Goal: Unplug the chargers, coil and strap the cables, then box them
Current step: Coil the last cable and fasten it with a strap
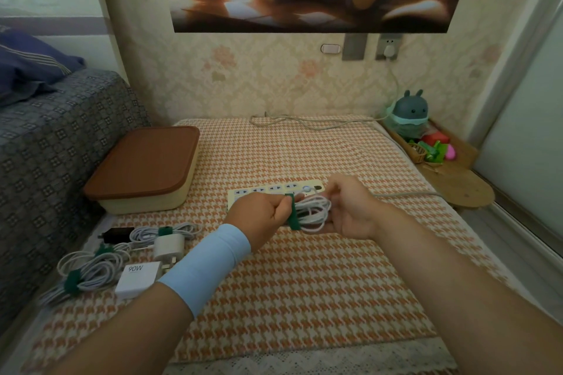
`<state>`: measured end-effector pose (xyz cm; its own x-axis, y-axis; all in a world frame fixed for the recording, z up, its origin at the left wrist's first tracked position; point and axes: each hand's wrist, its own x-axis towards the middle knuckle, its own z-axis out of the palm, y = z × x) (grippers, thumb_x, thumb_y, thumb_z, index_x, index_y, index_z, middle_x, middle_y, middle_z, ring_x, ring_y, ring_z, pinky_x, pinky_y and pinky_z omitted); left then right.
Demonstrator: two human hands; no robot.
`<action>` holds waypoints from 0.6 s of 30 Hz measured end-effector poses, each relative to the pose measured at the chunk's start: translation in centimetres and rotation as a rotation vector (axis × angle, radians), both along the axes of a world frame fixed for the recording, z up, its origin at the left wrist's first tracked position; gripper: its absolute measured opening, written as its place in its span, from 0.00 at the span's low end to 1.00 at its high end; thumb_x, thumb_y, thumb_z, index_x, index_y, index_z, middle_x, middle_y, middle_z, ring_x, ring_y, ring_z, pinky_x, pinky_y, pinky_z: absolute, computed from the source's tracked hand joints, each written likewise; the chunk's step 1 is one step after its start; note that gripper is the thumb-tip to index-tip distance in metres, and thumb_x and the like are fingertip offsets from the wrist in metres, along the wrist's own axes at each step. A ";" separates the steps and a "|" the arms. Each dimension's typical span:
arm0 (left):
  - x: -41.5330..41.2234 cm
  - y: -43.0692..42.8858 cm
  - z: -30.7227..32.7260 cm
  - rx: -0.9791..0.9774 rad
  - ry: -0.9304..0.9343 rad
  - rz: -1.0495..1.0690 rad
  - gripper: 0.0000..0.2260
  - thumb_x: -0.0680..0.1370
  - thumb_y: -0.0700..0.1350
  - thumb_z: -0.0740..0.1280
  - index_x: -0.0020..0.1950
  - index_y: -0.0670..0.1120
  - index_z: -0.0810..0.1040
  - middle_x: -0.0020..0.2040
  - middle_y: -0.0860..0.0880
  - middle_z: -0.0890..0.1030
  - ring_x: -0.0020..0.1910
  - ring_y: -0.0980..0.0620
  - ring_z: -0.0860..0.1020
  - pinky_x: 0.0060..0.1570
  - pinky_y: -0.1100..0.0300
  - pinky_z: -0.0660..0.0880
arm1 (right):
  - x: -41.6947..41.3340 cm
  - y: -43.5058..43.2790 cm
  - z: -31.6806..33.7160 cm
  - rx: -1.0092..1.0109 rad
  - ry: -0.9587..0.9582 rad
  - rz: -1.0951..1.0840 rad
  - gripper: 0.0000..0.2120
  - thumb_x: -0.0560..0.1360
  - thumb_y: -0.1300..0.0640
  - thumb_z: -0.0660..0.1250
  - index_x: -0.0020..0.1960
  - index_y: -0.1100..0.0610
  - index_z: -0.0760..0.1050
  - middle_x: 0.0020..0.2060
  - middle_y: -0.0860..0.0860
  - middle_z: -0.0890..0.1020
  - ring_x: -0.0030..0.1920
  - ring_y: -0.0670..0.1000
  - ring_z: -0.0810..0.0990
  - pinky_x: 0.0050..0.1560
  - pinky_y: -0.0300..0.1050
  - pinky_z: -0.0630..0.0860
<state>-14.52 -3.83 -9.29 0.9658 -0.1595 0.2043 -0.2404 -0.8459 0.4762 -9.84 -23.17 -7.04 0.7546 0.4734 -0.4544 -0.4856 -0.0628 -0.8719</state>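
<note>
A coiled white cable (pixel 313 211) hangs between my two hands above the table's middle. My right hand (pixel 347 207) grips the coil from the right. My left hand (pixel 262 216) pinches a green strap (pixel 293 212) wrapped around the coil. Just behind lies a cream power strip (pixel 268 190) with empty sockets. At the left lie strapped white cables (pixel 91 272), a white 90W charger (pixel 138 279), a white plug charger (pixel 168 246) and a black charger (pixel 114 234). A cream box with a brown lid (pixel 143 167), closed, stands at the back left.
The table carries an orange houndstooth cloth (pixel 289 292). A grey sofa (pixel 45 143) borders the left. The strip's grey cord (pixel 310 122) runs to a wall socket (pixel 388 49). A wooden shelf (pixel 447 167) with a toy figure and small items stands at the right.
</note>
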 end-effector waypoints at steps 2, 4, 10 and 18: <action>0.0 0.3 0.1 0.126 0.001 -0.014 0.21 0.84 0.51 0.53 0.31 0.51 0.66 0.27 0.47 0.71 0.27 0.47 0.67 0.30 0.56 0.64 | 0.1 0.2 0.1 -0.027 0.029 0.029 0.26 0.82 0.47 0.55 0.55 0.68 0.81 0.49 0.63 0.84 0.46 0.60 0.83 0.51 0.55 0.82; 0.0 0.5 -0.1 0.219 0.009 -0.030 0.21 0.85 0.52 0.52 0.35 0.49 0.71 0.29 0.46 0.73 0.28 0.47 0.67 0.30 0.56 0.64 | -0.1 0.8 0.2 -0.162 -0.046 0.057 0.18 0.83 0.49 0.61 0.53 0.62 0.82 0.49 0.59 0.84 0.47 0.57 0.83 0.54 0.56 0.81; -0.3 0.0 -0.4 0.294 -0.025 -0.030 0.18 0.85 0.52 0.50 0.68 0.55 0.75 0.37 0.46 0.81 0.33 0.46 0.75 0.32 0.56 0.71 | -0.4 2.6 -0.4 -0.255 -0.069 -0.179 0.08 0.79 0.62 0.69 0.55 0.66 0.81 0.48 0.61 0.85 0.44 0.59 0.84 0.48 0.56 0.83; -0.9 -0.1 -1.4 -0.066 0.073 0.001 0.05 0.84 0.52 0.54 0.51 0.52 0.66 0.36 0.50 0.82 0.30 0.48 0.76 0.31 0.54 0.73 | -0.2 3.8 -1.6 -0.243 -0.101 -0.354 0.05 0.74 0.64 0.75 0.47 0.65 0.84 0.46 0.60 0.87 0.45 0.60 0.86 0.49 0.59 0.84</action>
